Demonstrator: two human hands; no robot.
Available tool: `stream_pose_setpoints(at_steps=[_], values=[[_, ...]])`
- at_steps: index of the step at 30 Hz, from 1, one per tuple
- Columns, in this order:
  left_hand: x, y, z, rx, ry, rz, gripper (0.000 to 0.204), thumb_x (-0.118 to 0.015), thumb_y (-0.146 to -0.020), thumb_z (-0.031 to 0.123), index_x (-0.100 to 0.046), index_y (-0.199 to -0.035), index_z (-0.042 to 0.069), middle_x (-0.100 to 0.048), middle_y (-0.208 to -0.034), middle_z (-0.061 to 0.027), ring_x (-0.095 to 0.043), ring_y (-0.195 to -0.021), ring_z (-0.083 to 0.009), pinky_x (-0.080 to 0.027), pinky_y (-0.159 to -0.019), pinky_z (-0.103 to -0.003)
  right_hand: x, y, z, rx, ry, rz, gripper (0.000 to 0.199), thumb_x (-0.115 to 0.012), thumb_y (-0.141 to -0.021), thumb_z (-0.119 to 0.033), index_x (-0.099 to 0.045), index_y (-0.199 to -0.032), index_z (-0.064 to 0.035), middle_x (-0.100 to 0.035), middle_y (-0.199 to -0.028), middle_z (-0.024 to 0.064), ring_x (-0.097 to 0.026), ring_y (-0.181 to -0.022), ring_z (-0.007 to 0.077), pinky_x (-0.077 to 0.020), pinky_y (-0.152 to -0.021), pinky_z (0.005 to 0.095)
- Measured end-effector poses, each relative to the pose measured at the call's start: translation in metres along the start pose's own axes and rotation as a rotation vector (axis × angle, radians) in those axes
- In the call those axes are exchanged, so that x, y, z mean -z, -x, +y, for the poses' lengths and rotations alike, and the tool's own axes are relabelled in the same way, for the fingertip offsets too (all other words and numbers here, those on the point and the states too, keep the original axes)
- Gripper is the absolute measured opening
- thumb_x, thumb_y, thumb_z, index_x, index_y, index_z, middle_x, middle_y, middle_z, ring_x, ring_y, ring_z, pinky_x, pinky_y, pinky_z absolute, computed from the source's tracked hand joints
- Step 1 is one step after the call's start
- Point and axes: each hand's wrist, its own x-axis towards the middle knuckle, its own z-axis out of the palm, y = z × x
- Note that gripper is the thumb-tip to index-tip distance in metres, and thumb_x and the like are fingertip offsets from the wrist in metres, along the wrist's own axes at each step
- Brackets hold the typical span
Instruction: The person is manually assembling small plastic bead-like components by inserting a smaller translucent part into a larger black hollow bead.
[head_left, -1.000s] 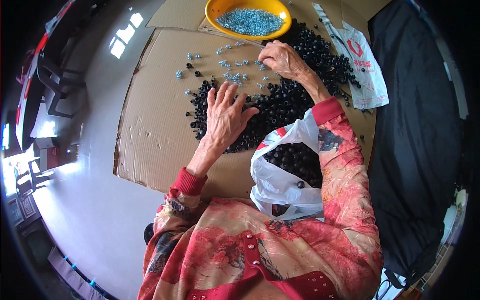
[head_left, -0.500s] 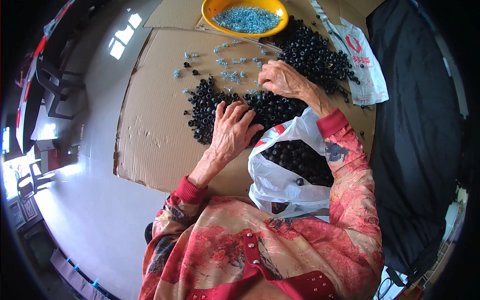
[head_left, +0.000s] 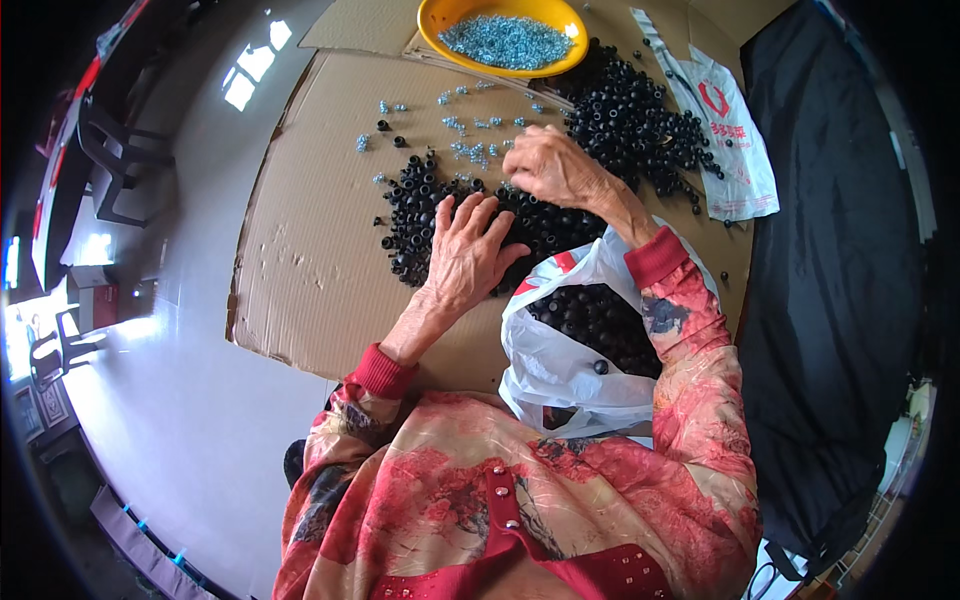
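Cardboard (head_left: 310, 250): flat sheet, strewn w/ small black caps (head_left: 420, 200) & silver screws (head_left: 470, 150).
L hand (head_left: 465, 250): fingers spread wide, palm down on the black caps.
R hand (head_left: 550, 165): fingers curled narrow at pile edge; contents can't tell.
Bowl (head_left: 505, 35): yellow, screws inside, far edge.
Bag (head_left: 590, 350): white plastic, caps inside, by R forearm.

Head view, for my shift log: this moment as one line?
left hand: flat on black caps | right hand: picking among screws | bag: open
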Motion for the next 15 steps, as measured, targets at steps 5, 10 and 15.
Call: stream_pose_setpoints(at_steps=[5, 10, 15], values=[[0.004, 0.000, 0.001, -0.022, 0.047, 0.018, 0.039, -0.064, -0.078, 0.033, -0.059, -0.102, 0.004, -0.057, -0.107, -0.0136, -0.049, -0.109, -0.0293, -0.032, -0.095, -0.045, -0.009, -0.003, 0.008, 0.018, 0.124, 0.063, 0.010, -0.054, -0.073, -0.011, -0.060, -0.073, -0.0035, -0.059, -0.073, 0.0067, -0.055, -0.077, 0.0241, -0.0424, -0.077, 0.0361], [0.011, 0.000, -0.007, 0.021, -0.015, 0.078, 0.036, -0.065, -0.077, 0.031, -0.060, -0.100, 0.004, -0.056, -0.108, -0.0130, -0.049, -0.109, -0.0296, -0.034, -0.094, -0.045, -0.004, -0.006, 0.013, -0.013, -0.029, 0.072, 0.010, -0.053, -0.073, -0.009, -0.060, -0.072, -0.0021, -0.060, -0.071, 0.0083, -0.056, -0.074, 0.0252, -0.0435, -0.075, 0.0360], [0.010, -0.005, -0.004, -0.007, 0.016, 0.103, 0.035, -0.065, -0.077, 0.030, -0.061, -0.099, 0.003, -0.057, -0.107, -0.0128, -0.049, -0.108, -0.0308, -0.035, -0.093, -0.044, -0.004, -0.001, 0.016, -0.053, -0.029, 0.050, 0.009, -0.055, -0.072, -0.009, -0.060, -0.072, -0.0016, -0.060, -0.070, 0.0098, -0.056, -0.072, 0.0270, -0.0441, -0.073, 0.0376]])
